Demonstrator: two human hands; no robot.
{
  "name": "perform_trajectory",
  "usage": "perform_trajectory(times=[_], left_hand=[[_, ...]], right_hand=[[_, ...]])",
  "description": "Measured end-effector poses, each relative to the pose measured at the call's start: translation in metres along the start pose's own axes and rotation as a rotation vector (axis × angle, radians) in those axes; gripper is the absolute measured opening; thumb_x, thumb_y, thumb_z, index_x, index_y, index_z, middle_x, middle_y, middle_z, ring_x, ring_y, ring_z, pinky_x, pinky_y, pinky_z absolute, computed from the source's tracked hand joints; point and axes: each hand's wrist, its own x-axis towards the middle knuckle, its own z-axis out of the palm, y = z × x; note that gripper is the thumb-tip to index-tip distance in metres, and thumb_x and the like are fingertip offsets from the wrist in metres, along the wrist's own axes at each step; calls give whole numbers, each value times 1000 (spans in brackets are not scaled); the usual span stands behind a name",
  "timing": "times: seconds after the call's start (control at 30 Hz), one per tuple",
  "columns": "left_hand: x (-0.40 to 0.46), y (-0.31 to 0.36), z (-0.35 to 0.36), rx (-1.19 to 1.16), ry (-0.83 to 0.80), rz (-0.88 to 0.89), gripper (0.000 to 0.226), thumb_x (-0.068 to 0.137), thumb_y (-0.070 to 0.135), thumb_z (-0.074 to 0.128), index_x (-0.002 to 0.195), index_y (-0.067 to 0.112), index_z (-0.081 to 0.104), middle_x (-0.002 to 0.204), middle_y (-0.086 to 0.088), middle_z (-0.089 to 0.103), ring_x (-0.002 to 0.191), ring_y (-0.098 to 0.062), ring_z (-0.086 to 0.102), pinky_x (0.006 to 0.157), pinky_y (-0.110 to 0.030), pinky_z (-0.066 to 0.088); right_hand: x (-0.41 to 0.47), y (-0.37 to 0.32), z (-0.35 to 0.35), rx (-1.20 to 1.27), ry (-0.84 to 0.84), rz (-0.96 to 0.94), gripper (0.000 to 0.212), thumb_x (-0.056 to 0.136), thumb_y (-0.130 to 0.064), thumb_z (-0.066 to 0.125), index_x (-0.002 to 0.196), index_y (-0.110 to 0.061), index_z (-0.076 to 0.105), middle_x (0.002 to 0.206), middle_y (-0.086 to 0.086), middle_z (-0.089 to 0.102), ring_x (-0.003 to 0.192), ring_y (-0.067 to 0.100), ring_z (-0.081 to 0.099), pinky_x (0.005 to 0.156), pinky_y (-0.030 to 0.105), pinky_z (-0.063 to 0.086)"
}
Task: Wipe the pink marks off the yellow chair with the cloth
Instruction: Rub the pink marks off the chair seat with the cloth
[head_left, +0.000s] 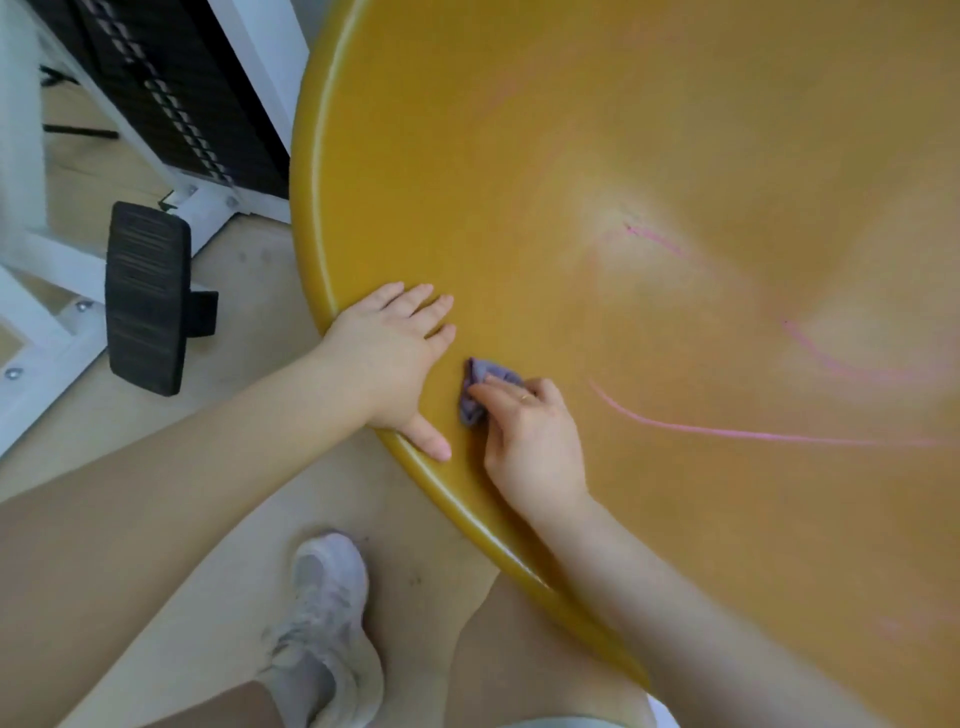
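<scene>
Pressing the bunched cloth (480, 387) onto the yellow chair (675, 156), right hand (535, 441) pinches it; left hand (395, 353) lies flat, fingers spread, pink marks (727, 431) nearby.

No legible text, labels or numbers.

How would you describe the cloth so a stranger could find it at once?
Start at the big yellow chair seat. Near its front-left rim lie two hands; the right hand pinches the cloth against the seat. It is a small, crumpled, purple wad, unlike the thin pink marks farther right.
</scene>
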Motion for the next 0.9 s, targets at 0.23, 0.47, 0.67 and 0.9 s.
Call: perform_trajectory(times=[0.23, 0.47, 0.67, 0.9], left_hand=[[-11, -8, -4, 40, -41, 94, 133, 52, 89, 49, 150, 13, 2, 157, -9, -12, 145, -25, -10, 116, -37, -5], [-8, -12, 6, 19, 38, 159, 132, 52, 89, 47, 150, 10, 9, 158, -9, -4, 145, -25, -4, 117, -37, 0], [-5, -16, 6, -16, 98, 236, 129, 51, 88, 50, 147, 7, 22, 157, -11, 7, 145, -26, 4, 117, -37, 4], [-1, -17, 14, 34, 132, 271, 130, 53, 90, 45, 147, 3, 19, 156, -16, 8, 144, -28, 7, 117, -40, 5]], right_hand=[[1, 2, -4, -6, -3, -37, 31, 74, -6, 47, 88, -14, 73, 92, 4, 74, 67, 28, 58, 64, 24, 49], [53, 17, 1, -131, -57, 475, 40, 89, -6, 41, 116, -26, 63, 117, 5, 64, 104, 30, 45, 75, 31, 41], [-26, -58, -13, -65, -60, 325, 37, 74, -3, 49, 98, -19, 73, 91, 11, 73, 72, 37, 55, 63, 26, 34], [-11, -34, 11, -275, 58, 504, 37, 85, -8, 44, 106, -26, 69, 115, -4, 67, 89, 31, 53, 67, 27, 39]])
